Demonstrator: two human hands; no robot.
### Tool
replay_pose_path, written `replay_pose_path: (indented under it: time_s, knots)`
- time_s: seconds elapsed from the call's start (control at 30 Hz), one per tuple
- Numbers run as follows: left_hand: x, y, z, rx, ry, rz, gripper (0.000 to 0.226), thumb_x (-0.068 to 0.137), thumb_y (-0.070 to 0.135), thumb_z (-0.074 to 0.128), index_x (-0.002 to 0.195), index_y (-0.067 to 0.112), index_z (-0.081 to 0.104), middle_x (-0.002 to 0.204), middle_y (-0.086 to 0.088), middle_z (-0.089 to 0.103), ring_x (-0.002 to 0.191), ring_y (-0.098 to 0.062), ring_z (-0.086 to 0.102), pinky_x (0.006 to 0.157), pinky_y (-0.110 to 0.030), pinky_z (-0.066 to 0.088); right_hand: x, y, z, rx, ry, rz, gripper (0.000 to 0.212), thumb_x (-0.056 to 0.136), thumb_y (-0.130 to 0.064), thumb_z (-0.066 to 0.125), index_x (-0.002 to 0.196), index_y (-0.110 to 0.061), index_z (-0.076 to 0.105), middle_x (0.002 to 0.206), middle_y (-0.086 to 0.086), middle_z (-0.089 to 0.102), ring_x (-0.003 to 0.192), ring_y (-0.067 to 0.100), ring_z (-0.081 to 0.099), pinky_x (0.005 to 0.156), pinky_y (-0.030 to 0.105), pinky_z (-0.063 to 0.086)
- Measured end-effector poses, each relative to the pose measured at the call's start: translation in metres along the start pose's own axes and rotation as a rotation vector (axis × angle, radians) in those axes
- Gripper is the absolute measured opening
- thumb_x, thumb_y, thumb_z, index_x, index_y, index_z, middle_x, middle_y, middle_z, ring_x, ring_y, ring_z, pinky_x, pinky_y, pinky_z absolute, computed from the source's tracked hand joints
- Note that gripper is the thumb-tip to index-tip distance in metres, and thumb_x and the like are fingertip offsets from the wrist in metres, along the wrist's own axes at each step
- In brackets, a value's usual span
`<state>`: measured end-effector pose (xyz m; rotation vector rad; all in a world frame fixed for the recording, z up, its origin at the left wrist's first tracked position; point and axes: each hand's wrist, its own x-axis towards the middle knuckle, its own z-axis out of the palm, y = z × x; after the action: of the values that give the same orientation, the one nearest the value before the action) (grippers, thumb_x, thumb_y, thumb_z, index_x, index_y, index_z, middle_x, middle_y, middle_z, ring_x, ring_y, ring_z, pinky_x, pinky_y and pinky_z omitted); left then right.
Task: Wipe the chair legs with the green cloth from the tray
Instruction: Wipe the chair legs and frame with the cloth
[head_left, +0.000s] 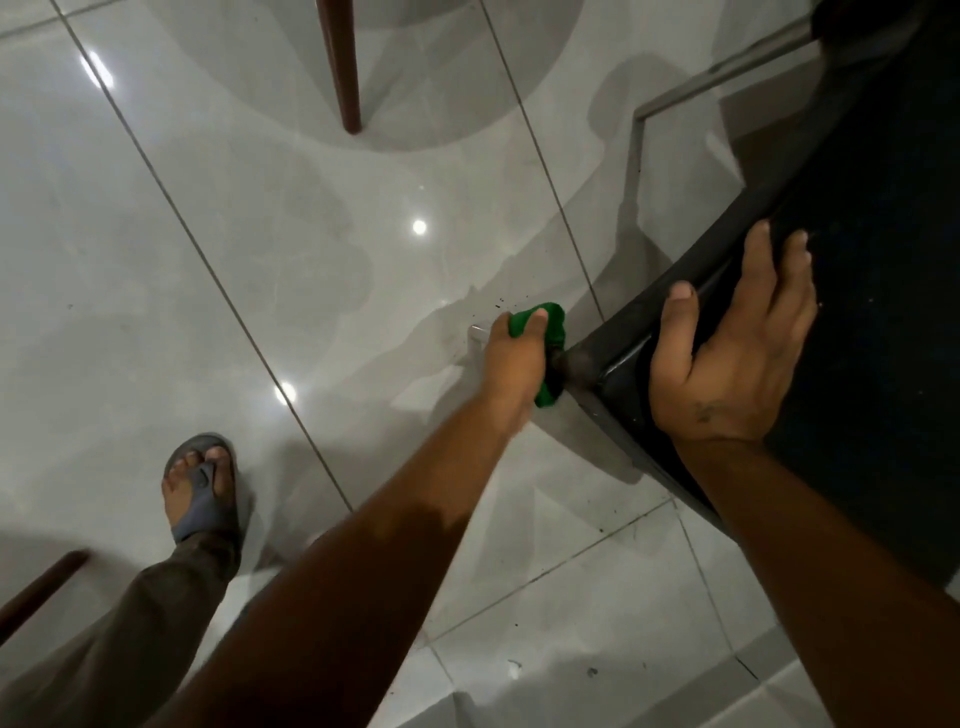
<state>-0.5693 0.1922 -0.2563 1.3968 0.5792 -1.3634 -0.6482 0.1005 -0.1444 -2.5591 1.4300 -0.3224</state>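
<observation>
Left hand low near the tiled floor, fingers curled round the green cloth, which is bunched against a chair leg; the leg's metal end shows just past the knuckles. Right hand grips the black chair seat at its edge, thumb on the rim, fingers spread on top. Sandalled foot lower left, brown wooden leg at top.

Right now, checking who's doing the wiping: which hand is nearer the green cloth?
Left. The left hand grips the green cloth against the chair leg; the right hand is apart, to the cloth's right, holding the black seat by its edge.
</observation>
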Motion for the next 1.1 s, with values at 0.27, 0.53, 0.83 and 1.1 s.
replay_pose_path:
  time_s: [0.27, 0.53, 0.83, 1.1]
  knots:
    - [0.054, 0.008, -0.011, -0.043, 0.105, -0.186, 0.044, 0.101, 0.023, 0.055, 0.143, 0.014, 0.049, 0.113, -0.018, 0.062, 0.086, -0.031, 0.064, 0.093, -0.051, 0.057, 0.001, -0.001, 0.0, 0.005, -0.022, 0.009, 0.07, 0.1, -0.048, 0.047, 0.161, -0.016, 0.03, 0.168, 0.018, 0.023, 0.155, 0.035, 0.021, 0.123, 0.056, 0.027]
    - [-0.027, 0.001, -0.006, -0.045, -0.11, 0.027, 0.052, 0.094, 0.038, 0.056, 0.146, 0.037, 0.052, 0.148, -0.005, 0.058, 0.129, -0.031, 0.06, 0.109, -0.055, 0.05, 0.0, -0.002, -0.001, 0.017, -0.031, 0.005, 0.072, 0.1, -0.048, 0.047, 0.16, -0.012, 0.032, 0.167, 0.02, 0.023, 0.155, 0.037, 0.021, 0.125, 0.053, 0.023]
    - [0.116, -0.005, -0.027, 0.168, 0.093, -0.199, 0.011, 0.096, 0.02, 0.051, 0.102, 0.012, 0.056, 0.082, -0.01, 0.052, 0.061, -0.023, 0.05, 0.051, -0.031, 0.042, 0.001, 0.0, 0.0, 0.013, -0.035, 0.006, 0.072, 0.1, -0.047, 0.05, 0.16, -0.01, 0.033, 0.167, 0.02, 0.023, 0.154, 0.037, 0.022, 0.122, 0.058, 0.027]
    - [0.052, 0.007, -0.018, 0.259, -0.014, -0.02, 0.031, 0.103, 0.031, 0.053, 0.133, 0.029, 0.058, 0.103, -0.002, 0.065, 0.088, -0.022, 0.065, 0.075, -0.037, 0.059, 0.002, -0.005, -0.003, -0.008, -0.021, 0.007, 0.072, 0.1, -0.047, 0.051, 0.159, -0.009, 0.033, 0.166, 0.022, 0.025, 0.154, 0.039, 0.022, 0.127, 0.051, 0.02]
